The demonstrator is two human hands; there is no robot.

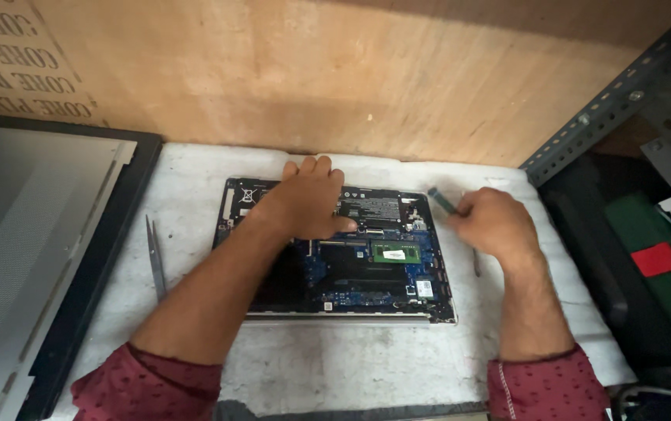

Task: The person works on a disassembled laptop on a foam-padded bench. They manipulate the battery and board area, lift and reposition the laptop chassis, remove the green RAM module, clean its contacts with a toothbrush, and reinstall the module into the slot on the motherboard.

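From the head camera, the left hand [313,201] lies flat and open, palm down, on the black battery at the back of an opened laptop [335,249], which sits in the middle of a white padded mat [327,362] on the bench. The right hand [493,226] is closed around a tool with a green handle [442,200], probably a screwdriver, held just past the laptop's right edge; its working tip is blurred and hard to make out.

The risks, as I judge them: the palm rests on bare parts, so a heavy press or a slide could strain the battery or a connector beside it. If the tool slips as it comes over the board, it could scratch the circuit or nick a cable. A loose screw could vanish into the mat's rough surface.

The laptop lies bottom up with its cover off. A blue circuit board fills the lower half, a green memory stick [394,253] sits to the right of centre, and a silver edge runs along the front.

Tweezers [155,261] lie on the mat to the left, well apart from the laptop. A second laptop's grey lid [31,249] fills the left edge of the view, and a thin metal piece [476,263] lies by the right wrist.
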